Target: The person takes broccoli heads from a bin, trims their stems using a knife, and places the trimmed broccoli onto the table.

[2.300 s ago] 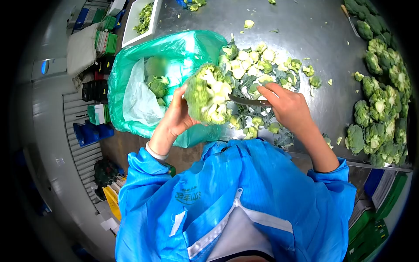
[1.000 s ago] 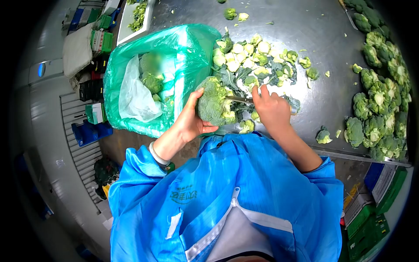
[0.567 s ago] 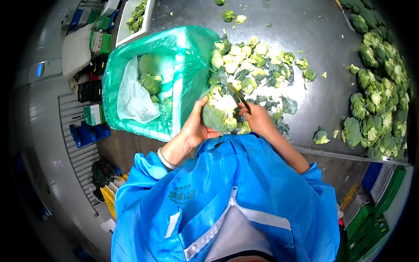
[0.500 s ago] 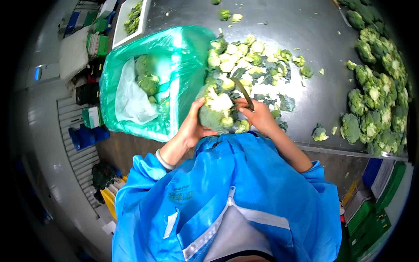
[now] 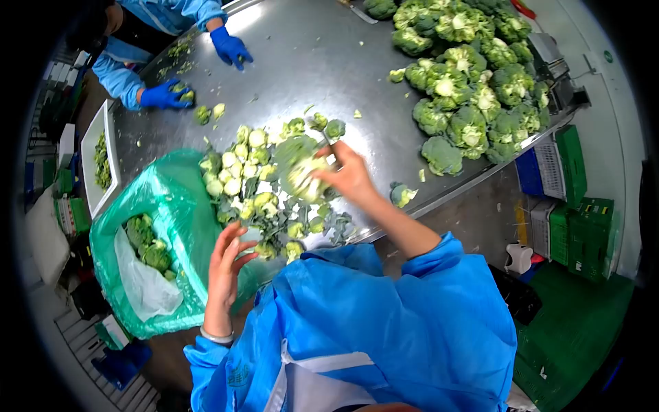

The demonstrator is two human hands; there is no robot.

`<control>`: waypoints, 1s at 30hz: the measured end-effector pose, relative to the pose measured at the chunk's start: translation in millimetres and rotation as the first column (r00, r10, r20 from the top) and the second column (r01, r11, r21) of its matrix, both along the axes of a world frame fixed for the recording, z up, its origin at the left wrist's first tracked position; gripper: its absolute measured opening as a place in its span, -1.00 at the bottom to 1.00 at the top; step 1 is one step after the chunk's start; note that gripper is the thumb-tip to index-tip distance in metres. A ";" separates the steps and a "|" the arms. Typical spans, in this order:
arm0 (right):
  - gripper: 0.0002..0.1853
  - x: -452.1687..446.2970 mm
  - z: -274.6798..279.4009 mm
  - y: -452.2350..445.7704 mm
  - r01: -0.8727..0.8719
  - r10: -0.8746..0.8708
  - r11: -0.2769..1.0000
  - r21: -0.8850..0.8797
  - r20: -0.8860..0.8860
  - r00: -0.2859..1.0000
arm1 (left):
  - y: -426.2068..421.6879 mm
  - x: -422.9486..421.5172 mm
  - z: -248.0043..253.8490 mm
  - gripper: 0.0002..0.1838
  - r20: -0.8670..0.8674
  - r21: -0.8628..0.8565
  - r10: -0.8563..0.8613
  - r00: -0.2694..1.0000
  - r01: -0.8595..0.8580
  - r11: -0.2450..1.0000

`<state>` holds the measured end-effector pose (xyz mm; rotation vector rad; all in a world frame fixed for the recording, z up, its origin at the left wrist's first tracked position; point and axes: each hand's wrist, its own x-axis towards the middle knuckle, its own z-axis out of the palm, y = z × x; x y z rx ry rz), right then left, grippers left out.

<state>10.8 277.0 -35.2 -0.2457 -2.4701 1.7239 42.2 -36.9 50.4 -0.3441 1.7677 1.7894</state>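
- Left hand (image 5: pixel 228 261): open, fingers apart and slightly bent, beside the rim of the green bag (image 5: pixel 185 226) and near the left edge of the trimmings; whether a fingertip touches either cannot be told.
- Right hand (image 5: pixel 349 173): closed, thumb and fingers gripping the broccoli (image 5: pixel 294 154) on its right side, with the knife (image 5: pixel 331 145) in the same hand, its dark blade pointing up and away from the person.
- The broccoli is over the trimmings (image 5: pixel 264 199) on the metal table (image 5: pixel 274 75); whether it touches them cannot be told. It is slightly blurred, with a green crown on the upper left and pale stalks showing at the lower right.
- The trimmings are pale cut stems, small florets and dark leaves in a loose heap.
- In the green bag lie a white sheet (image 5: pixel 147 278) and more green heads (image 5: pixel 152 250).
- Whole heads are piled (image 5: pixel 473 89) on the table's right side.
- Across the table, a co-worker's blue gloves (image 5: pixel 165 95) show, one at some green pieces.
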 end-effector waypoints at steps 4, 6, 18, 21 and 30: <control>-0.61 -22.9 19.6 139.9 0.407 -0.372 0.874 0.265 -0.172 0.912 | -15.7 -3.1 3.3 -0.54 -0.010 -0.037 0.082 0.997 -0.082 0.996; -0.61 -35.4 63.5 206.1 0.567 -0.488 0.691 0.449 -0.289 0.824 | -25.0 -3.9 6.2 -0.57 -0.026 -0.038 0.142 0.990 -0.143 0.989; -0.34 -144.1 -20.0 676.6 0.181 -0.286 0.332 0.926 -0.084 0.955 | -104.4 -2.4 30.3 -0.58 -0.198 -0.092 0.415 0.888 -0.438 0.894; -0.39 -141.6 22.8 629.3 0.203 -0.403 0.128 0.971 -0.137 0.905 | -183.0 2.5 18.7 -0.67 -0.324 -0.170 0.551 0.769 -0.620 0.766; -0.59 -75.8 30.1 277.1 0.024 -0.053 0.670 0.742 0.016 0.998 | -323.1 -49.9 -90.1 -0.69 -0.384 -0.921 -0.485 0.786 -0.366 0.136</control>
